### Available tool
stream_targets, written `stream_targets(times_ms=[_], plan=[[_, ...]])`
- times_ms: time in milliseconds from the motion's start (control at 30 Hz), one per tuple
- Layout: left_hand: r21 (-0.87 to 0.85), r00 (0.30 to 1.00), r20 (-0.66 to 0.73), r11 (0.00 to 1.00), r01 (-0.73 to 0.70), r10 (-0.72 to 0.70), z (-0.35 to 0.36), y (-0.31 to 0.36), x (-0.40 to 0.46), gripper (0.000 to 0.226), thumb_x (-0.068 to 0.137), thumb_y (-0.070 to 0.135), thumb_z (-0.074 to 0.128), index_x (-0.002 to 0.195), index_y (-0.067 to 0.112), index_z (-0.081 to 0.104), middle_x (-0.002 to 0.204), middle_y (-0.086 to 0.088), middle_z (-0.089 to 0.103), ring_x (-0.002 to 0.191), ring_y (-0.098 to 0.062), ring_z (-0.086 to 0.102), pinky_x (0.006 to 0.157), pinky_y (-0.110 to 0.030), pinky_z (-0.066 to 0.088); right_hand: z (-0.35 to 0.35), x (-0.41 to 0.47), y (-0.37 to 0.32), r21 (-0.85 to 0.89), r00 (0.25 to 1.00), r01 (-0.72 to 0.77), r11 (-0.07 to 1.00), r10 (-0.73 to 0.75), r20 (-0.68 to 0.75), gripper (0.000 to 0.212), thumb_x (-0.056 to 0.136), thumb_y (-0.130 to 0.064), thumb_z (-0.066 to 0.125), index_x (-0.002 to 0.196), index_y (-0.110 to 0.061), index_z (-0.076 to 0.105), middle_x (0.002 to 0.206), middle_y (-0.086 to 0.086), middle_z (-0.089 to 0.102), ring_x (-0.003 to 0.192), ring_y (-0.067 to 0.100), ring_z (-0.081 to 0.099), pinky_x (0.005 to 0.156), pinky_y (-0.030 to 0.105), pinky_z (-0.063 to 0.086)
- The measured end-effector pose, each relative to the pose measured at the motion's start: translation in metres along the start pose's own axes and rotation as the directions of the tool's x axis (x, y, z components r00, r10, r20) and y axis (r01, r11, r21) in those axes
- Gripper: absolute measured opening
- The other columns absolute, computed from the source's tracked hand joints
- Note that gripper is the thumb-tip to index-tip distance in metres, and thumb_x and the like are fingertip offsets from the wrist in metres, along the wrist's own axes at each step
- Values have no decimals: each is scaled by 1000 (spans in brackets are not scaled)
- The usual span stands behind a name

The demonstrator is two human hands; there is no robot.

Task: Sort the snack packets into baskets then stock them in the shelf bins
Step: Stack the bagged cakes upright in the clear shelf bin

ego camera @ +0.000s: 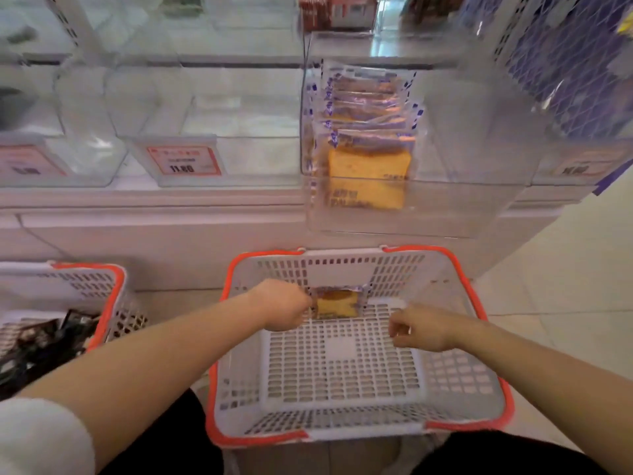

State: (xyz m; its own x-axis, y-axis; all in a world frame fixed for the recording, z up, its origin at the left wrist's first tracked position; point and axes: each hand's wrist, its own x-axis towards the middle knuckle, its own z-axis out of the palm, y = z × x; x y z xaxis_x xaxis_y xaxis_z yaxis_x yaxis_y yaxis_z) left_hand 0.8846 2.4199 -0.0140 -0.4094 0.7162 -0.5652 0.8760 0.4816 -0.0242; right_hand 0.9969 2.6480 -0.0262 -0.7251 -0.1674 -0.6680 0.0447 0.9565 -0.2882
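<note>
A shop shelf [239, 200] holds clear bins — one clear bin [445, 200] is full of cake packets [368, 132]. On the floor sits a white basket [342, 433]. Inside, the left hand [282, 305] pinches the last cake packet [337, 305] at the far wall. The right hand [423, 329] hangs loose, fingers curled, holding nothing. Another basket [102, 286] with dark packets [41, 344] sits left.

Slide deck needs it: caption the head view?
Left hand grips the last cake packet in the basket; right hand hovers empty.
</note>
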Motion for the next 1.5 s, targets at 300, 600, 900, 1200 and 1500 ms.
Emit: stream_targets(times_ms=[300,600,900,1200,1500], plan=[[-616,961,-4,758,216,-276,117,-20,59,22,94,16,42,111,8,53,114,-15,56,99,-30,55,84,-36,45,48,110,41,129,946,-310,942,319,-62,37,98,-30,44,126,-6,46,125,14,55,108,28,55,84,31,44],[-861,876,22,436,261,-481,185,-10,84,25,95,18,44,119,13,51,92,-7,62,63,-18,53,62,-32,46,65,191,58,342,879,-316,885,409,-246,47,91,-1,43,136,-4,31,132,23,45,109,32,50,80,35,44],[-954,832,46,222,200,-553,187,-10,97,23,95,16,46,117,14,55,99,-3,60,76,-18,60,62,-23,46,80,181,36,201,881,-220,955,283,-379,4,90,-10,52,92,-7,54,109,9,44,106,29,44,80,35,38],[-998,792,-64,28,-60,-607,152,-8,74,41,82,21,70,118,17,52,107,6,56,102,-9,53,93,-29,44,53,87,-1,368,866,278,887,-66,-496,20,95,-10,50,84,-26,46,90,1,57,85,19,54,71,34,43],[-869,831,-280,-242,-432,-480,86,16,3,26,78,6,69,101,16,62,89,4,73,83,-10,68,69,-21,53,27,9,-22,759,819,437,482,134,-557,21,91,-16,55,100,-34,60,89,-17,68,84,5,64,73,22,53]])
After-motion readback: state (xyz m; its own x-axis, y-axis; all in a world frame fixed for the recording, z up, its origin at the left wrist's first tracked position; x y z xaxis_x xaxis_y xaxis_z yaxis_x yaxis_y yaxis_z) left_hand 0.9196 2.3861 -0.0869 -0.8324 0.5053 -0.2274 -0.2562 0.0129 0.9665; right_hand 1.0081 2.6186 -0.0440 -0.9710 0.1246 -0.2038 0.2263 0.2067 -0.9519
